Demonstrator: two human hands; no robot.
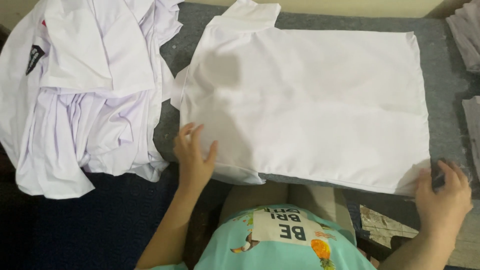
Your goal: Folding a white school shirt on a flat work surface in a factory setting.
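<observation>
A white cotton shirt (305,105), folded flat into a broad rectangle, lies on the grey felt-covered table (445,85) and fills the middle of the view; its collar end points toward 11 o'clock and its lower hem runs along the table's near edge. The left hand (194,155) rests at the shirt's 8 o'clock corner, palm down, fingers spread apart and lying flat on the cloth, gripping nothing; the right hand (445,192) sits at the 4 o'clock corner, fingers curled together over the hem, though whether they pinch the fabric cannot be told, as the fingertips are blurred. At 9 o'clock from the shirt a rumpled heap of white garments (85,95) is piled, one bearing a small dark badge (35,57) at its far left; the heap just touches the shirt's sleeve edge. At 3 o'clock, grey folded cloth (467,35) shows at the frame's edge. At 6 o'clock the person's turquoise printed top (280,245) is visible.
</observation>
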